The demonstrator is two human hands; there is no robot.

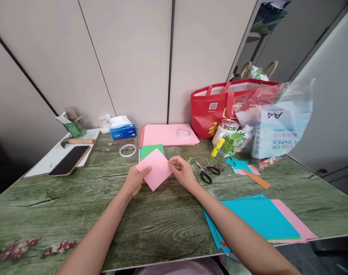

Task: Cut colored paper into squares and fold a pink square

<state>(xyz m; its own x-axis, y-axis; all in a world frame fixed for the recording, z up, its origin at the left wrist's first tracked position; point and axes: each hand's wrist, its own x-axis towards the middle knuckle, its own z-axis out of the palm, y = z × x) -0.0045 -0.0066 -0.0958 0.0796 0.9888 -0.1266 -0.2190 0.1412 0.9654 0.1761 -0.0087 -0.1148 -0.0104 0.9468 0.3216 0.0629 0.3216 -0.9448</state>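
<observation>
A square of pink paper (155,171) is held up over the middle of the table, turned so that its corners point up, down and sideways. My left hand (134,180) is closed on its left side, thumb lying across the front. At the right corner, my right hand (182,172) pinches the paper between thumb and fingertips. Just behind it lies a small stack of coloured squares with a green sheet (152,150) on top. Black-handled scissors (205,170) rest partly open to the right of my right hand.
Blue and pink sheets (257,217) lie by the front right edge. Behind are pink paper (165,134), tape rolls (127,150), a tissue box (122,131) and a red bag (202,114). A glue stick (217,147) and paper scraps (239,165) sit right; a phone (70,160) lies left.
</observation>
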